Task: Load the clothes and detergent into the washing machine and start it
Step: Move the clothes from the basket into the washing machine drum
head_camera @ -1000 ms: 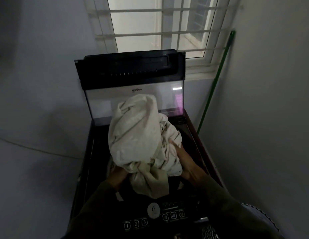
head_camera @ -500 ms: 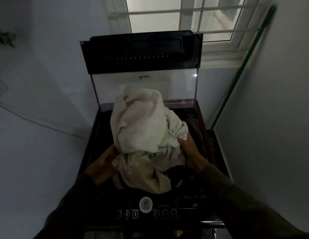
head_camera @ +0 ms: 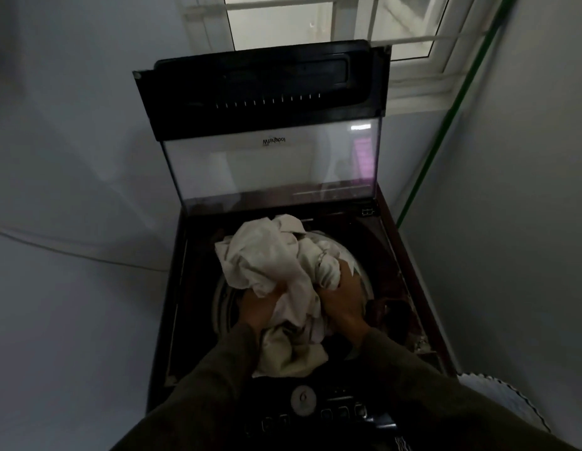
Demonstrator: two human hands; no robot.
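Both hands, the left hand [head_camera: 262,309] and the right hand [head_camera: 343,302], have their fingers clenched in one pale bundle of clothes [head_camera: 276,271], pressing it into the drum mouth of the washing machine [head_camera: 175,304], whose lid [head_camera: 266,125] stands open (no detergent visible). Part of the bundle drapes over the opening's front edge.

Scene is dim and underexposed; the only light source is the window [head_camera: 331,24] at top, daylight grey. A small glare patch sits on the raised glass lid [head_camera: 273,164]. Foreground sleeves are near black, detail is soft, and wide-angle distortion bends the frame edges.
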